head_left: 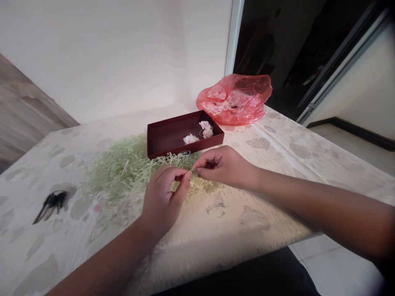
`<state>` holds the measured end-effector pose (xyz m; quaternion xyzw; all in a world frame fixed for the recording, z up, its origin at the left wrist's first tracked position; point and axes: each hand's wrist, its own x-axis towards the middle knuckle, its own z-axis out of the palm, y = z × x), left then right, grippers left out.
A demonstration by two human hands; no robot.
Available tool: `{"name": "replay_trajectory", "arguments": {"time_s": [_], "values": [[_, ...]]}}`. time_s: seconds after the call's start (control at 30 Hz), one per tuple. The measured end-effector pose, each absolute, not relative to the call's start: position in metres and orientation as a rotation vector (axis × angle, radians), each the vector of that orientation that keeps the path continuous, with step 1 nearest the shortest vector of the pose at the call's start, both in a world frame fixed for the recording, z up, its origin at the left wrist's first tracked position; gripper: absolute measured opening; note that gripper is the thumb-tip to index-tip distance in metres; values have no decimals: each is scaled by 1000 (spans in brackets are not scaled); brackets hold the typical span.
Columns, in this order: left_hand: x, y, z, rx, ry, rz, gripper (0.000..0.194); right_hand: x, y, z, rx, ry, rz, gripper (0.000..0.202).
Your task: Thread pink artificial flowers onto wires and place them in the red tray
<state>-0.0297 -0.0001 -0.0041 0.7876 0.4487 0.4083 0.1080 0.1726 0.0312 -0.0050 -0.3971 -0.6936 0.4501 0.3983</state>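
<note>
In front of me, my left hand (165, 193) is closed in a pinch, thumb against index finger. Its tips meet those of my right hand (220, 164), which is pinched as well. Between the fingertips shows a thin pale strand (193, 167), too small to tell exactly what it is. Under and behind both hands spreads a loose heap of pale green shredded paper (119, 168). Just beyond stands an open dark maroon box (173, 128). White and pink artificial flowers (206, 130) lie in its right part, with another white flower (190, 139) near the front wall.
A translucent red plastic bag (236, 100) with pink and white flowers inside lies behind the box. Keys (52, 203) rest at the left on the patterned tablecloth (253, 218). A wall (123, 57) borders the table's far side, and a dark doorway (277, 49) opens at the right.
</note>
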Motion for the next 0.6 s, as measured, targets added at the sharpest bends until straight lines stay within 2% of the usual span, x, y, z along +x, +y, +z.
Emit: {"name": "replay_trajectory", "arguments": {"time_s": [0.1,0.23,0.3,0.6], "values": [[-30,1,-4,2307,1343,1197,14,177,38,-6,-1091,-1803,1031,9],[-32,3,-5,2298,1403,1150,5,178,39,-5,-1024,-1873,1127,11],[-32,4,-5,2318,1397,1106,12,176,36,-3,-982,-1909,1163,12],[-32,1,-5,2372,1321,1103,11,175,29,2,-1031,-1918,1142,10]]}}
